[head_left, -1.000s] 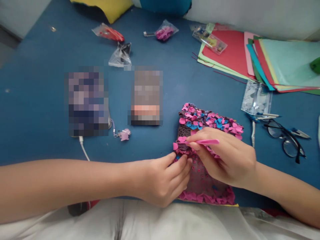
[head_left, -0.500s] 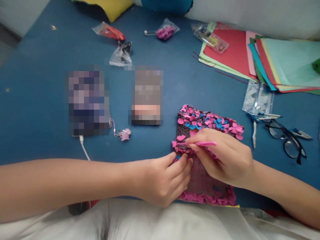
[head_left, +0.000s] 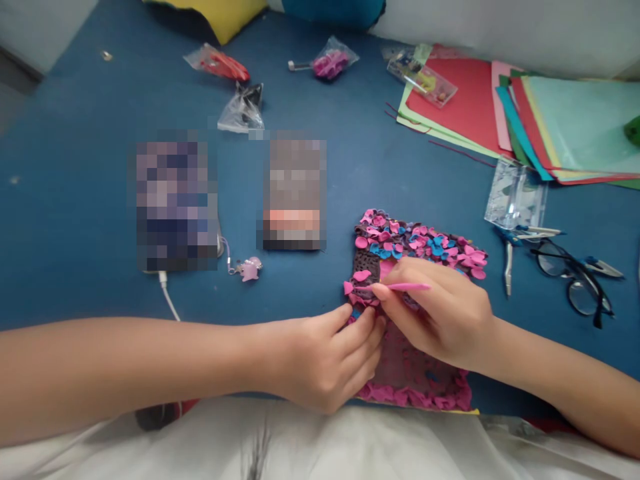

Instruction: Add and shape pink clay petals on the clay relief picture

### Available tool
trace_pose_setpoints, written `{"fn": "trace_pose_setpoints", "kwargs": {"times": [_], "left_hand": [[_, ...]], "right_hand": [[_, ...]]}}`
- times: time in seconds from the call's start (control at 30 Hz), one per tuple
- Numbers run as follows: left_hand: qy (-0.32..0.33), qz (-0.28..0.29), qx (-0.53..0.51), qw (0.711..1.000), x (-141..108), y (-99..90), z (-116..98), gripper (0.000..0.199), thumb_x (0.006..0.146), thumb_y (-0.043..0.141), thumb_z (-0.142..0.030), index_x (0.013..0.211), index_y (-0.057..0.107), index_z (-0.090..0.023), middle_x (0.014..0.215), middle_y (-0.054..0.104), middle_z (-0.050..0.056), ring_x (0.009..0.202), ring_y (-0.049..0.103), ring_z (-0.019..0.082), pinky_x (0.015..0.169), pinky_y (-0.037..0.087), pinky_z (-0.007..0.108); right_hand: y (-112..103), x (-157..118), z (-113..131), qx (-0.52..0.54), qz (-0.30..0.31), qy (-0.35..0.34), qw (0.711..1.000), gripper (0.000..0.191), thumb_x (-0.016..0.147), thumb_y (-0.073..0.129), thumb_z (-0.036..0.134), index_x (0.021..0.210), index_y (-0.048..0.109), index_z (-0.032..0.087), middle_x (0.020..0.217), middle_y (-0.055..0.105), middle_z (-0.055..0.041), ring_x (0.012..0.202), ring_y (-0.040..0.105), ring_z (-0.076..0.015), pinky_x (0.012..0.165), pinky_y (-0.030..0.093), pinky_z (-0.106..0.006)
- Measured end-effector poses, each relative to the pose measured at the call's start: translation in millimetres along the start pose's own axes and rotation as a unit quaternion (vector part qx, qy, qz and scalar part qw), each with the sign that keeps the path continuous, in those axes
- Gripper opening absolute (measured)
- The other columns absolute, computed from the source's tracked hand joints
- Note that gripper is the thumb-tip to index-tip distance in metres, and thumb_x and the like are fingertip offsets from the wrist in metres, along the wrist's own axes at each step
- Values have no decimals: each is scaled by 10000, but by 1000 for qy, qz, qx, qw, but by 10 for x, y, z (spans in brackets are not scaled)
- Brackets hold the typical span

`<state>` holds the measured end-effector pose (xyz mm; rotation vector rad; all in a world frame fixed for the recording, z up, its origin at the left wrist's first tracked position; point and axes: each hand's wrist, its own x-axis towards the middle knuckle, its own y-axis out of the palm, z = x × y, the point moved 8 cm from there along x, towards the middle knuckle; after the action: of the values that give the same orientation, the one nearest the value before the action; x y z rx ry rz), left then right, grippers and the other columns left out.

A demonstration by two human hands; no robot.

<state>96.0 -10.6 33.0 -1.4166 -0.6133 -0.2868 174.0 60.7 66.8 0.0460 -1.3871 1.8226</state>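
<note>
A dark rectangular piece [head_left: 420, 360] lies near the table's front edge, its top and bottom covered with small pink and blue petal-like bits. My right hand [head_left: 440, 313] pinches a thin pink tool [head_left: 411, 287] over its left part, the tip pointing left at a small pink bit [head_left: 349, 288]. Against the left edge of the piece rests my left hand [head_left: 335, 360], fingers bent and close together; whether they grip anything beyond the edge is hidden.
On the blue table [head_left: 90, 200] are two blurred rectangular objects, a pink charm [head_left: 250, 269] and small plastic bags at the back. Coloured paper sheets [head_left: 590, 127], black glasses [head_left: 573, 277] and a metal tool [head_left: 509, 270] lie to the right.
My right hand has shifted slightly left with the pink tool. My left hand keeps its place at the edge of the piece.
</note>
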Motion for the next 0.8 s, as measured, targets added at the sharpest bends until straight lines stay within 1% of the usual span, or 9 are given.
{"fn": "trace_pose_setpoints", "kwargs": {"times": [0.1,0.2,0.3,0.37,0.43,0.5,0.6,0.7,0.8], "left_hand": [[2,-18,2,1000,4,-28,2,280,947,469,-128,959,746,-87,1060,756,155,958,712,260,816,567,379],[7,-13,1,1000,6,-10,0,251,937,499,-141,948,743,-85,1059,753,166,964,712,265,806,568,379],[7,-18,4,1000,1,-18,-1,232,926,519,-150,930,743,-91,1049,754,169,964,712,274,795,573,385],[8,-4,1,1000,-1,-15,-5,230,934,525,-157,962,742,-86,1076,749,170,993,708,279,795,574,381],[10,26,-4,1000,-2,-1,-9,249,951,514,-160,1021,736,-74,1123,737,174,1038,697,281,805,574,377],[8,49,-6,999,-1,3,-7,273,964,491,-154,1065,728,-61,1157,726,176,1074,686,284,825,572,380],[2,53,-4,999,5,-17,0,282,968,482,-154,1072,727,-61,1154,727,174,1055,688,277,827,571,381],[1,52,-2,999,8,-24,2,259,967,506,-166,1059,732,-78,1154,727,168,1028,690,262,817,571,376],[2,55,-4,998,7,-26,1,246,964,522,-170,1059,731,-79,1160,725,168,1037,690,267,826,570,380]], "right_hand": [[-17,3,-9,12,0,2,1000,159,932,532,61,833,515,185,683,646,-39,616,564,-143,588,493,-258],[-18,5,-13,24,31,6,999,134,913,504,36,921,556,160,776,691,-72,679,615,-161,639,543,-276],[-19,-2,-15,36,74,13,997,166,933,474,47,1004,577,155,838,709,-73,743,657,-166,680,568,-280],[-55,-4,-23,40,81,21,996,165,947,489,65,1031,584,171,837,711,-53,738,665,-156,664,559,-262],[-99,-2,-32,37,76,28,996,147,948,526,73,1004,590,193,796,705,-25,696,655,-143,627,537,-244],[-129,1,-37,35,70,29,997,105,947,563,96,938,586,198,738,686,-12,646,631,-133,585,509,-237],[-129,1,-34,39,73,23,996,128,952,588,140,840,556,193,666,642,-7,583,583,-128,541,468,-243],[-88,-3,-14,22,91,4,996,165,952,588,141,802,544,196,652,634,-7,552,555,-125,541,453,-252],[-80,3,8,4,78,-18,997,223,943,595,116,750,524,202,610,629,4,526,547,-115,544,451,-246]]}}
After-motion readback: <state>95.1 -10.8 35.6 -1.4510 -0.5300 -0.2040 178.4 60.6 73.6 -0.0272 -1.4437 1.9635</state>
